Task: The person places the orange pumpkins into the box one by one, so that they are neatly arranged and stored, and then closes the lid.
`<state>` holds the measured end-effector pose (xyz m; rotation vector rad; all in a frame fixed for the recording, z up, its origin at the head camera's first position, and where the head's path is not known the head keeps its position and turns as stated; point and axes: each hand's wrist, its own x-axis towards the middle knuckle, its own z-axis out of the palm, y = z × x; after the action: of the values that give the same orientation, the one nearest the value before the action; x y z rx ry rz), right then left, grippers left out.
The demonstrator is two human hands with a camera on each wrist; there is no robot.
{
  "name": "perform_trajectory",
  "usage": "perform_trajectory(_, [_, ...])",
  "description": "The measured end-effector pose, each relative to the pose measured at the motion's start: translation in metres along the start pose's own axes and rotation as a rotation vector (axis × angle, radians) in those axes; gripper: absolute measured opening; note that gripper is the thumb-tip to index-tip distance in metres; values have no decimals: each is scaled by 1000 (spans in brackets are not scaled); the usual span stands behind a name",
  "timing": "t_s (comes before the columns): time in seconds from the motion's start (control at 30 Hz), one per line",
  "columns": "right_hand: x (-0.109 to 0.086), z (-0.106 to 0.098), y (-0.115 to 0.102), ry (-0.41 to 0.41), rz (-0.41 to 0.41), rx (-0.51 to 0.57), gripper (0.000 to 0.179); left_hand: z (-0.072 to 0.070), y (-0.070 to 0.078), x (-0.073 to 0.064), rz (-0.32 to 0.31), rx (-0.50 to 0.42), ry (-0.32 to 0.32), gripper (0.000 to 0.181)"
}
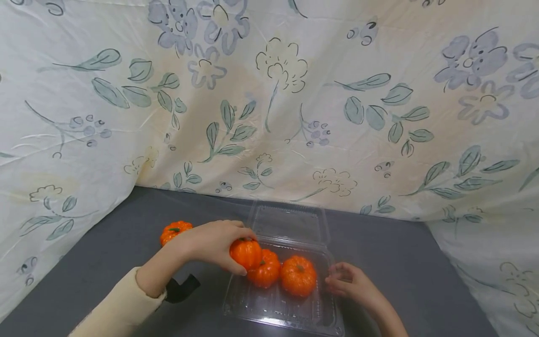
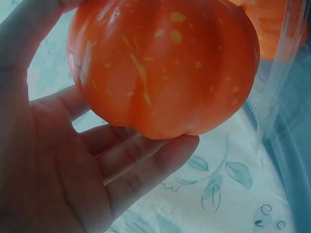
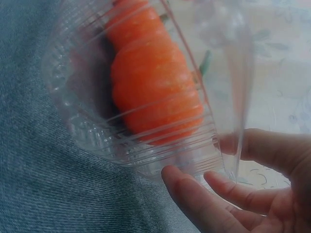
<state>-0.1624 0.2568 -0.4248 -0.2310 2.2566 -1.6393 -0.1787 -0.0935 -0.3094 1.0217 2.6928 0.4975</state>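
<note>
Lying boxed are two pumpkins (image 1: 299, 276); a third (image 1: 245, 253) is gripped by left fingers (image 2: 155, 167), a fourth (image 1: 176, 230) unboxed at ten o'clock. Right fingers' (image 3: 187, 191) grip is unclear.

Plastic box (image 3: 95, 136): one, clear, ribbed walls, on a blue-grey desk (image 3: 39, 170). Pumpkin (image 3: 155, 92): one, orange, ridged, inside the box, seen through its side wall. Second pumpkin (image 3: 131, 19): orange, inside, just beyond the first, cut off by the view. Right hand (image 3: 265, 196): bare, fingers apart, fingertips at the box's side edge, firmness of contact unclear. Cloth (image 3: 277, 87): pale, patterned, blurred, beyond the box's rim.
</note>
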Motion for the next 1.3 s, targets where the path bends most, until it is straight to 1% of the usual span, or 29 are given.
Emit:
perform_trajectory(0.13, [0, 0, 0, -7, -8, 1, 43, 3, 2, 1, 9, -1, -19, 51])
perform_trajectory(0.33, [0, 0, -1, 6, 19, 4, 45, 12, 5, 3, 18, -26, -30, 61])
perform_trajectory(0.4, [0, 0, -1, 11, 23, 4, 45, 15, 6, 5, 31, -37, -33, 60])
perform_trajectory(0.57, [0, 0, 0, -2, -1, 14, 44, 20, 9, 7, 49, -38, -66, 50])
perform_trajectory(0.77, [1, 0, 0, -3, 6, 14, 44, 23, 13, 8, 58, -42, -94, 50])
perform_trajectory(0.9, [1, 0, -1, -1, 9, 13, 46, 28, 14, 9, 63, -35, -105, 48])
perform_trajectory(1.1, [2, -1, 0, -1, 13, 8, 47, 36, 12, 12, 74, -33, -110, 47])
perform_trajectory(1.3, [2, -1, 0, 10, 25, -14, 44, 39, 11, 14, 98, -39, -118, 47])
